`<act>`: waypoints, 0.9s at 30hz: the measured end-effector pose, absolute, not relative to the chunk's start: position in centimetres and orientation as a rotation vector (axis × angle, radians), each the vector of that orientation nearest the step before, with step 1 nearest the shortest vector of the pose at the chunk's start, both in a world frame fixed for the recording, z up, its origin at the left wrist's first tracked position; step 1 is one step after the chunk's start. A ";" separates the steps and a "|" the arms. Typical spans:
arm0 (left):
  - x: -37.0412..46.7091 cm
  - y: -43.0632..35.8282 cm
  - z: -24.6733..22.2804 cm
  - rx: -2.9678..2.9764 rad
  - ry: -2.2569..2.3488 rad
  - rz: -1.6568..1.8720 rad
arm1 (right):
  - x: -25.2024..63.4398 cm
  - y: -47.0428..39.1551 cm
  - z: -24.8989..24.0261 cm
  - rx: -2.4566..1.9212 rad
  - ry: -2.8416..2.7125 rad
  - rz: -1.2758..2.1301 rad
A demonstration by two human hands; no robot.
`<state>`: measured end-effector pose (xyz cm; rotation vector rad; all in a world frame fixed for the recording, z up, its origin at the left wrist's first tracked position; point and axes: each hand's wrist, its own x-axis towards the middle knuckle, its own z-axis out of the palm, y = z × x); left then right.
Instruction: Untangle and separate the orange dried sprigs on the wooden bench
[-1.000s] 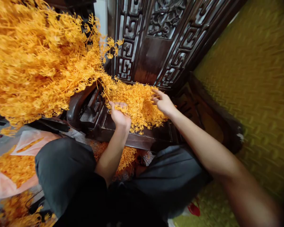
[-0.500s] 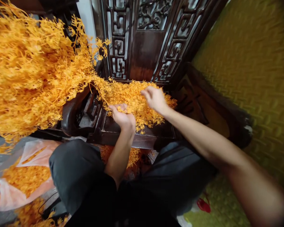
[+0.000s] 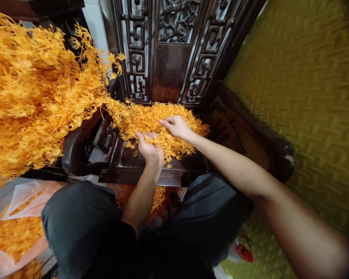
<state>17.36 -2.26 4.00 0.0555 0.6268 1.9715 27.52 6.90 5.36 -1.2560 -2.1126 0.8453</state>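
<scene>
My left hand is turned palm up over the seat of a dark carved wooden chair. Its fingers are curled around an orange plastic flower sprig, which lies across the palm. Just right of it, my right hand is closed, thumb and forefinger pinched together; whatever is between them is too small to make out. Under and behind both hands, a pile of small orange plastic pieces covers much of the seat.
A large heap of orange sprigs rises at the left, spilling over the chair's armrest. Below it, a pinkish plastic bag holds more orange pieces. The carved chair back stands ahead. At the right is a yellow-green woven-patterned surface; a red object lies low.
My right hand has moved down and left, closer to my left hand. My left hand stays near the same place on the seat. The whole view has shifted slightly.
</scene>
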 end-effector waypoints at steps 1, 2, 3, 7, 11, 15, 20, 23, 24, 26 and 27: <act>17.3 -2.4 4.0 0.037 0.622 1.968 | 28.2 8.0 5.4 -1.343 -2.053 0.764; 17.0 -2.4 4.1 0.023 0.608 1.982 | 29.1 9.1 5.4 -1.422 -1.956 0.685; 16.7 -2.4 4.1 0.011 0.587 2.010 | 30.0 10.2 5.4 -1.485 -1.844 0.612; 15.4 -1.9 4.2 0.023 0.488 2.041 | 31.9 10.8 5.4 -1.468 -1.712 0.572; 16.1 -1.1 4.1 0.027 0.450 1.979 | 29.6 6.9 5.3 -1.096 -2.025 0.959; 17.2 -1.0 3.9 -0.032 0.487 1.924 | 28.1 6.5 5.4 -1.105 -2.136 0.903; 16.2 -1.3 3.7 -0.074 0.539 2.029 | 31.4 11.2 5.2 -1.478 -1.560 0.636; 15.6 -1.0 4.0 -0.010 0.550 2.005 | 32.4 11.4 4.8 -1.433 -1.642 0.757; 15.7 -0.8 4.0 0.013 0.543 1.985 | 32.1 10.7 4.8 -1.386 -1.747 0.811; 16.2 -0.4 4.2 0.047 0.519 1.980 | 31.0 8.8 4.9 -1.311 -1.908 0.886; 16.6 -0.2 4.3 0.055 0.512 1.994 | 30.3 7.9 5.1 -1.284 -1.950 0.908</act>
